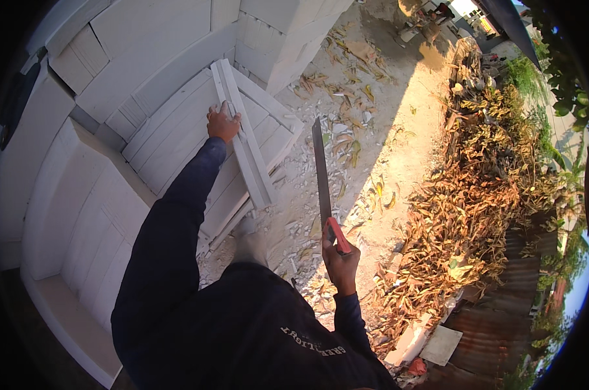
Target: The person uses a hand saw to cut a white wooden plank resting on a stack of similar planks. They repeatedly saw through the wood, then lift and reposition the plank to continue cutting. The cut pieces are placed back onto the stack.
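Observation:
In my right hand [341, 265] is a handsaw [321, 169]. Its red handle sits inside my closed fingers, and the long dark blade points up and away, apart from the blocks. My left hand [223, 123] reaches forward, fingers apart and slightly bent, resting at the left edge of a long narrow pale block strip [246, 146]. That strip lies slantwise across a stack of pale, flat-sided blocks [171, 140], its near end reaching the stack's near right edge. My palm and the undersides of my left fingers are hidden.
More pale blocks [158, 32] are stacked at the far left. Another group of blocks [90, 214] stands at my left. White chips and dry leaves litter the ground [366, 156]. A large heap of brown leaves [463, 195] lies right, beside rusty corrugated sheeting [496, 312].

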Action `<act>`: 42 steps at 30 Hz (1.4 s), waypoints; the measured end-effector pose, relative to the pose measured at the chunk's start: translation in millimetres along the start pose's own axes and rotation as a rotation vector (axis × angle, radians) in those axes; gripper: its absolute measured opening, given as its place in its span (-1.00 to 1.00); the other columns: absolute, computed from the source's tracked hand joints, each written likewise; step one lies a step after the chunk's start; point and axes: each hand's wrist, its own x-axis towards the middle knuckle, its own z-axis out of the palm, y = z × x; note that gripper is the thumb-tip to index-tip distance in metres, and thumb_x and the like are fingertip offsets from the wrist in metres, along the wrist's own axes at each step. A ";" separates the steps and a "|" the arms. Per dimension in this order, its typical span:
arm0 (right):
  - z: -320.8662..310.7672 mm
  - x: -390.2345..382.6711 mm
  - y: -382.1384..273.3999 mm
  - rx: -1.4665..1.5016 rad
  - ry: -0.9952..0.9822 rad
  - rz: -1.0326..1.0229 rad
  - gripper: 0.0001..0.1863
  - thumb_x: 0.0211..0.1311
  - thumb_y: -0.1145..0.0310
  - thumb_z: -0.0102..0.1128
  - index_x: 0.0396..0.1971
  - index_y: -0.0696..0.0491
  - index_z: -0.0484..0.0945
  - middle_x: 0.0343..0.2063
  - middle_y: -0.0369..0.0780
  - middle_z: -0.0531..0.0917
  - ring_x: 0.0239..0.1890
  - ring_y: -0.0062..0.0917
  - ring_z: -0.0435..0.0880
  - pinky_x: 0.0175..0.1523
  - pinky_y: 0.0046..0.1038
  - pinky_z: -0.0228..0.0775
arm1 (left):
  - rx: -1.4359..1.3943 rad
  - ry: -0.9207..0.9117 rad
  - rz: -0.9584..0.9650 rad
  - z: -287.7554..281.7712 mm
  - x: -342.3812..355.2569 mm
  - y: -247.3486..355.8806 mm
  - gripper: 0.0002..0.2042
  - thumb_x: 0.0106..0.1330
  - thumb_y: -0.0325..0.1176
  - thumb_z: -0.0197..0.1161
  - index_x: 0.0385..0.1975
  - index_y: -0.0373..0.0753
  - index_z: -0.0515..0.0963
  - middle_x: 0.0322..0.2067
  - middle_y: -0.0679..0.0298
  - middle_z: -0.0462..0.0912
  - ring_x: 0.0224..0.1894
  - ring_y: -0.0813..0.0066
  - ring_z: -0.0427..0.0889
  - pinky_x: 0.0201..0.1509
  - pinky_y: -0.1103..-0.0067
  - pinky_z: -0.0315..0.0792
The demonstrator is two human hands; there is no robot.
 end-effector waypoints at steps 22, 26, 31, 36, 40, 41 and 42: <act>45.8 130.2 34.5 -0.140 0.001 -0.046 -0.70 0.30 0.44 0.31 -0.02 0.25 0.68 -0.59 -0.36 0.56 -0.55 -0.78 0.45 -0.44 -0.57 0.30 | 0.191 -0.388 0.016 -5.3 -38.4 20.8 0.36 -0.10 0.42 0.52 0.56 -0.33 -0.08 0.28 -0.58 0.23 0.32 -0.45 0.37 0.32 0.08 0.42; 77.0 187.4 16.7 -0.148 -0.127 -0.051 -0.56 0.23 0.47 0.35 0.13 0.21 0.64 -0.49 -0.32 0.63 -0.40 -0.76 0.51 -0.29 -0.54 0.44 | 0.048 -0.592 -0.048 -21.6 -24.0 22.7 0.38 -0.09 0.18 0.64 0.56 -0.38 -0.21 0.13 -0.32 0.55 0.20 -0.24 0.56 0.34 0.19 0.42; 123.9 251.3 18.5 -0.168 -0.265 -0.215 -0.51 0.17 0.47 0.43 0.14 0.20 0.63 -0.48 -0.21 0.68 -0.43 -0.63 0.56 -0.27 -0.47 0.48 | 0.172 -0.728 -0.063 -32.8 -2.1 24.8 0.31 -0.04 0.02 0.65 0.54 -0.43 -0.20 0.05 -0.28 0.63 0.10 -0.18 0.66 0.24 0.24 0.51; 163.8 280.2 30.5 -0.426 -0.198 -0.310 -0.51 0.21 0.42 0.44 0.17 0.10 0.63 -0.33 0.01 0.76 -0.29 -0.24 0.79 -0.16 -0.29 0.57 | 0.196 -0.685 -0.019 -35.7 -36.6 43.5 0.09 0.11 -0.08 0.55 0.51 -0.42 -0.03 -0.10 -0.23 0.67 -0.03 -0.16 0.70 0.11 0.20 0.57; 168.1 266.8 27.4 -0.646 -0.197 -0.259 -0.48 0.26 0.37 0.42 0.23 0.04 0.59 -0.16 0.05 0.76 -0.13 -0.05 0.77 -0.13 -0.24 0.60 | 0.242 -0.504 -0.025 -36.2 -73.0 56.3 -0.13 0.19 -0.22 0.48 0.44 -0.42 0.15 -0.25 -0.06 0.72 -0.15 -0.06 0.74 -0.06 0.17 0.62; 165.8 263.4 33.3 -0.621 -0.185 -0.306 -0.47 0.27 0.35 0.41 0.25 0.03 0.58 -0.16 0.04 0.76 -0.13 -0.06 0.78 -0.13 -0.23 0.61 | 0.238 -0.459 -0.020 -36.0 -77.2 55.8 -0.17 0.19 -0.25 0.47 0.42 -0.41 0.20 -0.28 -0.04 0.72 -0.17 -0.06 0.74 -0.08 0.16 0.63; 162.7 260.0 43.7 -0.595 -0.172 -0.352 -0.47 0.29 0.34 0.40 0.27 0.01 0.56 -0.15 0.03 0.76 -0.14 -0.06 0.78 -0.14 -0.23 0.61 | 0.209 -0.469 -0.007 -36.2 -77.6 54.5 -0.19 0.17 -0.25 0.48 0.39 -0.41 0.23 -0.29 -0.04 0.73 -0.18 -0.07 0.74 -0.09 0.16 0.62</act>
